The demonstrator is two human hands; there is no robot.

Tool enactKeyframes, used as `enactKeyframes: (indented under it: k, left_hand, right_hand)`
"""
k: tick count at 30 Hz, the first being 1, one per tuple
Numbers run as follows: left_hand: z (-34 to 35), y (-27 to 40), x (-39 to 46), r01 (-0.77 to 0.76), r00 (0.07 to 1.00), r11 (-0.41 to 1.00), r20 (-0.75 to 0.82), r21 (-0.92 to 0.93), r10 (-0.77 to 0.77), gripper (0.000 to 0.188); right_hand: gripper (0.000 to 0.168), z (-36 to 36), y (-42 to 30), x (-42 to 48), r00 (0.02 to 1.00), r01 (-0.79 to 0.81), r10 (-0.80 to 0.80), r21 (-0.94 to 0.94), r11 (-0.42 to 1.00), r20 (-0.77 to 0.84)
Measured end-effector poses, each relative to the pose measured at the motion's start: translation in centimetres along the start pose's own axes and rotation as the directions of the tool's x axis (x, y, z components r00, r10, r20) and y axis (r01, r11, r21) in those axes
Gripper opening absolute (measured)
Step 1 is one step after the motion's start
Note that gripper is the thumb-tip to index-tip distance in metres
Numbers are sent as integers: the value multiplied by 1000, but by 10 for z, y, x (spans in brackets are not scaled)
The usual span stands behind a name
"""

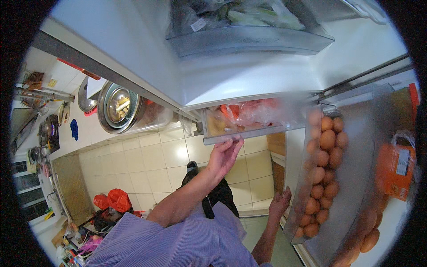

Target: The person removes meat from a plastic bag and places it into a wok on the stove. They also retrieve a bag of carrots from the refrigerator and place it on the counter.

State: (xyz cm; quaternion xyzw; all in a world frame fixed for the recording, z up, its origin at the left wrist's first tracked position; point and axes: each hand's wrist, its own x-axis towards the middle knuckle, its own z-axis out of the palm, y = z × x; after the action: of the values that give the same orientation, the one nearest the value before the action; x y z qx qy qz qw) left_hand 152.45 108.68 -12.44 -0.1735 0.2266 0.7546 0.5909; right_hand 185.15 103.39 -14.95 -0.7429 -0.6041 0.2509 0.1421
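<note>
My left hand (224, 157) is at the front rim of a clear refrigerator drawer (243, 134), its thumb and fingertips on the edge. The drawer is pulled out and holds red and clear plastic bags (247, 111). My right hand (279, 204) is low beside the inner edge of the opened refrigerator door, fingers apart and nothing in it. Whether it touches the door cannot be told. In the door, a translucent bin (353, 160) holds several brown eggs (327, 139) stacked in a long row.
Above sits another clear drawer (250, 40) with bagged greens (263, 16). An orange package (397, 167) and more eggs (369, 241) are in the door shelves. At left, a counter (90, 133) bears nested bowls (120, 106) and a lit stove (49, 133). Red bags (118, 200) lie lower left.
</note>
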Motion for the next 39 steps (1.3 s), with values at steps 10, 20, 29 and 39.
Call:
enactKeyframes:
  k: [10,20,29,39]
  left_hand:
    - [-15,-22,-31,48,997,999,-53,-13,-48,17]
    - [-37,-32,-42,42,999,995,-21,-89,-44,22]
    - [-39,-31,-40,68,997,998,-28,-7,-68,41]
    - [-30,-16,-49,188,982,972,-33,139,-185,45]
  right_hand:
    - [43,43,-89,22,983,42,-118,445,894,144]
    - [32,13,-230,43,921,374,-387,364,853,-40]
    - [53,100,-306,138,787,609,-617,-153,778,-11]
    - [23,104,-285,151,703,616,-452,-152,773,549]
